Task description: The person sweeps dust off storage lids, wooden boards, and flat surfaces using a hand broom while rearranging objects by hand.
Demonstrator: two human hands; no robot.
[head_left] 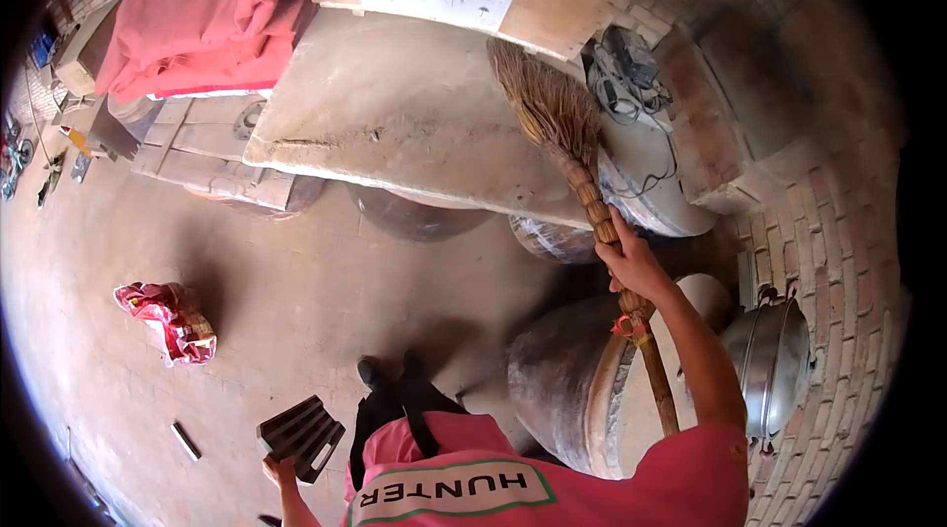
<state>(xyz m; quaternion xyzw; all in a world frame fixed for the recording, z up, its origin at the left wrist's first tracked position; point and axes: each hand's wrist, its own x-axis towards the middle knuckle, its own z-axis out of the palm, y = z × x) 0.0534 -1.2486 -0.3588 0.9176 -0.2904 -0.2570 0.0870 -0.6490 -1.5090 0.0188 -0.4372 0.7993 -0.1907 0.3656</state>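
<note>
My right hand [633, 259] is wrapped round the bound handle of a straw broom [589, 193]. The broom's bristles [547, 98] rest at the right end of a large dusty board [395, 103], close to a wooden panel. A line of dirt [316, 144] lies along the board's front left part. Low at my left side, my left hand [281, 471] grips a dark ridged dustpan [304, 436], held above the floor. The dustpan's handle is mostly hidden by the fingers.
Red cloth [202, 14] is piled behind wooden planks [187, 147]. A crumpled red bag [168, 322] lies on the floor. Large round jars [557, 369] stand to my right, near a metal pot [767, 364] and brick wall. Cables [626, 83] sit beyond the broom.
</note>
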